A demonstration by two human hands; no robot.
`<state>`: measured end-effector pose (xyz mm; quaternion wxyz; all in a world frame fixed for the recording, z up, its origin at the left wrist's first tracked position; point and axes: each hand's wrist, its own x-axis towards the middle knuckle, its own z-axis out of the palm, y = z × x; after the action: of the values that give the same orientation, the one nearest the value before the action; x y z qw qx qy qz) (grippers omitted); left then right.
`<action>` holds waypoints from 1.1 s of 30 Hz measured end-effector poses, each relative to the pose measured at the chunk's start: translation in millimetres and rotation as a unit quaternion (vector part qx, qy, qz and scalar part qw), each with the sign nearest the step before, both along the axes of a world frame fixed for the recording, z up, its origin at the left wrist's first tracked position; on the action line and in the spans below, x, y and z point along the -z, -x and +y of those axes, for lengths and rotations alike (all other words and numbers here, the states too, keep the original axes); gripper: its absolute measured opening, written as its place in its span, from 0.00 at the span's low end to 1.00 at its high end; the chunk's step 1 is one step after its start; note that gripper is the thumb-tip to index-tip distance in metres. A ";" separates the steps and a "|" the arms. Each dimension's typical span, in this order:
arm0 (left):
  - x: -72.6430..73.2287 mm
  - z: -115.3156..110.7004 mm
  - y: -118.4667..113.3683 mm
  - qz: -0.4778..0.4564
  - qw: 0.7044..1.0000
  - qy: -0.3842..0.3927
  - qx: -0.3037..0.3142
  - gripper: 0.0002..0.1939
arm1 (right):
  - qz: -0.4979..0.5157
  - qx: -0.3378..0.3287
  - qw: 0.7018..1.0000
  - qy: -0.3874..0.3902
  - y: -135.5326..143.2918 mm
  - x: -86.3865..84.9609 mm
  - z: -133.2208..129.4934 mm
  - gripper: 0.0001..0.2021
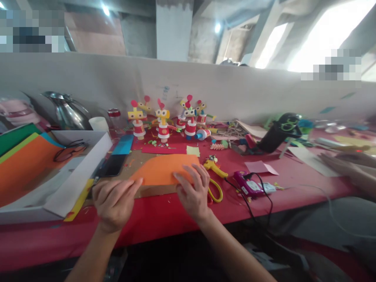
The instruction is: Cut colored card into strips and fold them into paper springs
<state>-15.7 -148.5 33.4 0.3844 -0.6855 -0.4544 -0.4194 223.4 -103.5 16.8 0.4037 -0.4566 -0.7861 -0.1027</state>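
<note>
Orange paper over brown cardboard.
Left hand pinches its edge toward the cardboard's left; right hand, fingers loosely spread, touches its opposite end. Yellow scissors handle: right of cardboard.

Glaring daylight washes out the openings at upper right; small ceiling lamps glow. Below the red surface it is dim. Wide-angle distortion stretches the soft, smeared edges; pixelated blocks mask upper patches.
</note>
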 end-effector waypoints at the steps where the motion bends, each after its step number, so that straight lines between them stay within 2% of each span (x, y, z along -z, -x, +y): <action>1: 5.3 -3.3 8.0 0.040 0.999 0.007 -0.003 0.18 | -0.022 -0.003 1.000 -0.011 -6.5 2.3 0.4 0.18; 4: 23.7 -13.4 25.4 0.119 0.984 0.129 -0.002 0.16 | -0.083 -0.048 0.995 -0.002 -20.9 13.9 -2.0 0.15; 7: 42.1 -18.4 33.1 0.127 0.956 0.265 0.007 0.17 | -0.127 -0.115 0.983 0.063 -24.4 26.3 -6.2 0.13; 9: 51.8 -18.6 35.3 0.109 0.946 0.304 0.006 0.18 | -0.135 -0.125 0.977 0.112 -22.6 31.6 -7.6 0.12; 12: 58.6 -16.4 37.3 0.077 0.945 0.317 -0.003 0.17 | -0.115 -0.118 0.973 0.160 -19.7 34.3 -6.5 0.12; 14: 57.4 -13.8 39.2 0.053 0.943 0.329 -0.017 0.15 | -0.072 -0.129 0.972 0.181 -19.8 32.9 -3.5 0.12; 17: 47.7 -6.7 45.0 0.020 0.924 0.379 -0.055 0.13 | -0.020 -0.125 0.964 0.234 -22.6 24.3 6.5 0.09; 21: 25.9 12.0 56.1 0.005 0.874 0.470 -0.121 0.15 | -0.097 -0.054 0.941 0.319 -22.9 1.2 32.1 0.10; 25: 11.4 37.4 62.7 0.046 0.836 0.530 -0.135 0.18 | -0.159 0.004 0.923 0.352 -12.9 -15.3 56.2 0.10; 29: 16.1 58.3 66.3 0.109 0.824 0.537 -0.144 0.19 | -0.205 0.060 0.913 0.349 -0.7 -12.7 61.0 0.11; 33: 26.3 69.3 71.6 0.141 0.840 0.508 -0.128 0.19 | -0.228 0.086 0.912 0.328 6.7 -4.6 58.7 0.14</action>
<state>-87.4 -79.2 7.0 0.0923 -0.7722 -0.6281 0.0240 216.8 -44.8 21.4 0.0300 -0.5934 -0.8040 0.0255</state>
